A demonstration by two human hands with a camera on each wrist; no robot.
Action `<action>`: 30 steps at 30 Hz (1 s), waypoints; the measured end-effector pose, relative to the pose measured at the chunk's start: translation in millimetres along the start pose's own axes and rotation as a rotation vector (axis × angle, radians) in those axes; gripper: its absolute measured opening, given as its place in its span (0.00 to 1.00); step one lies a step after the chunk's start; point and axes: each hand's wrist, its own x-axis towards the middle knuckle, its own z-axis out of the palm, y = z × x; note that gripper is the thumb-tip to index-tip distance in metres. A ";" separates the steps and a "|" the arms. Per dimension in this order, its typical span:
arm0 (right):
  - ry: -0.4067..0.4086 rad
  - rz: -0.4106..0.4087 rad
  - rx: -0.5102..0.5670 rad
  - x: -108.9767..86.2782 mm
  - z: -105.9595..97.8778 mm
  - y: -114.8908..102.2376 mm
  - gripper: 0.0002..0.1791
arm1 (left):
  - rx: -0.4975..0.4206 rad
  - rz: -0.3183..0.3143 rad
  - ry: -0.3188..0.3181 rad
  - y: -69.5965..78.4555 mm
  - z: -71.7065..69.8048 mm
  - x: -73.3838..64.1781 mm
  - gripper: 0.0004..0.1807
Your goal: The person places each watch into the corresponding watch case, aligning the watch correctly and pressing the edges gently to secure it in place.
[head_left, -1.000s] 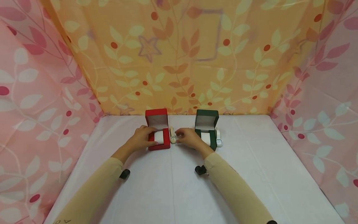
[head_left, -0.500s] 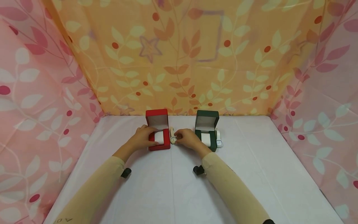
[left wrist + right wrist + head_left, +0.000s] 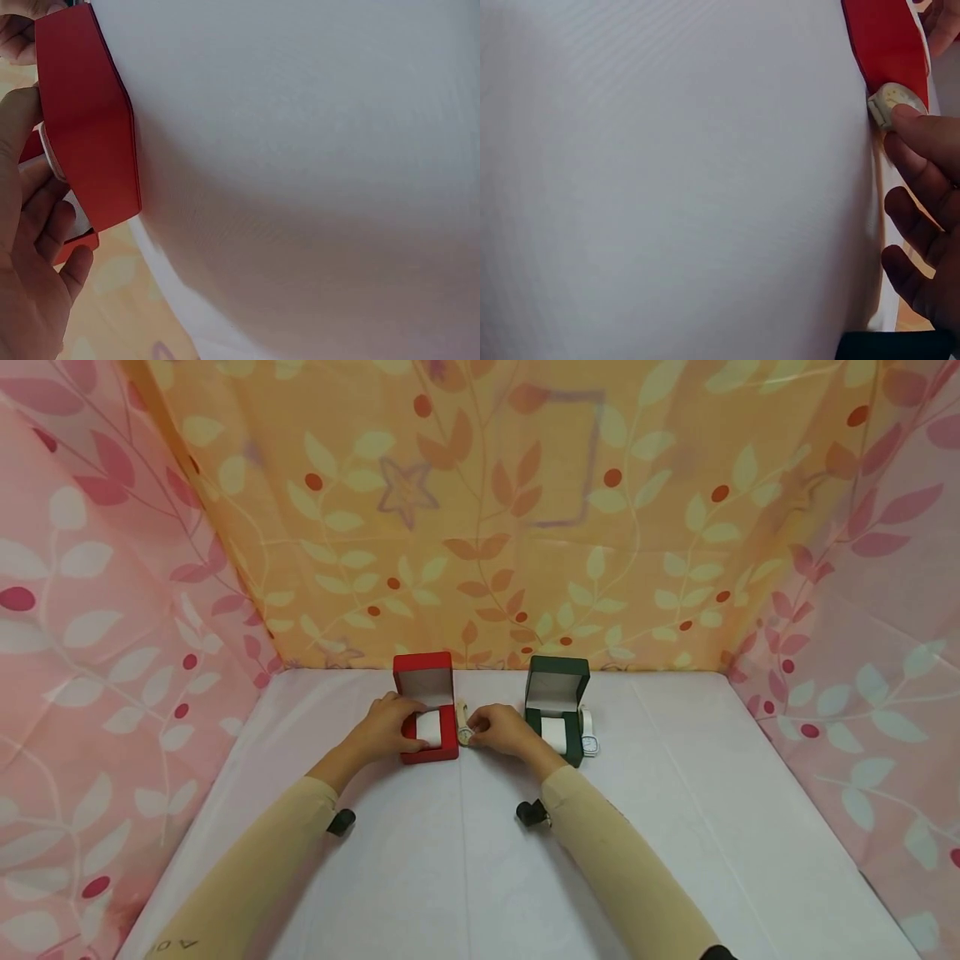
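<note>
The cream-strapped wristwatch (image 3: 463,721) lies on the table (image 3: 465,868) just beside the open red watch box (image 3: 449,735), its case pinched between the thumb and forefinger of your right hand (image 3: 500,729), while your left hand (image 3: 381,727) curls around the box's white cushion (image 3: 430,728).

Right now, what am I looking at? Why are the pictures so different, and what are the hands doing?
No machine is here, just a person's left hand and right hand. The wide picture comes from a camera on the head, looking down. The other two come from a camera on each wrist. On the white cloth stand an open red box, with a white cushion inside, and an open green box with its own pad. The left hand holds the white cushion. The right hand pinches a cream watch beside the red box. A white watch lies beside the green box.
</note>
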 end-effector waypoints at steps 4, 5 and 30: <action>-0.001 -0.006 0.025 -0.2 -1.5 1.3 0.11 | 0.026 0.034 0.020 0.8 0.8 1.2 0.37; 0.001 -0.006 0.029 -0.5 -1.9 1.5 0.11 | 0.032 0.041 0.024 0.9 1.1 1.4 0.37; 0.106 -0.073 0.161 -19.9 -21.0 0.2 0.11 | 0.014 0.085 0.114 7.1 -6.0 -8.0 0.37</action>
